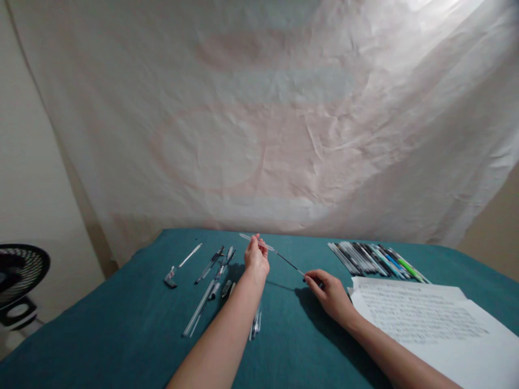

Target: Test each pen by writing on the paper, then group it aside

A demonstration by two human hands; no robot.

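My left hand point(258, 254) is closed around a clear pen barrel point(245, 236), raised over the far middle of the table. A thin dark ink refill point(287, 261) runs from the barrel's right end down to my right hand point(326, 292). The fingers of my right hand pinch the refill's lower end, where a small dark tip shows. Part of the refill seems to sit inside the barrel. Loose pen parts point(198, 308), clear tubes and dark caps, lie left of my left forearm. More small clear pieces point(256, 324) lie partly hidden behind that forearm.
A row of pens point(377, 260) lies side by side at the back right. In front of it are handwritten paper sheets point(417, 313). A thin white refill point(190, 255) and a small cap-like piece point(170, 277) lie far left. A black fan point(20, 275) stands beyond the left edge.
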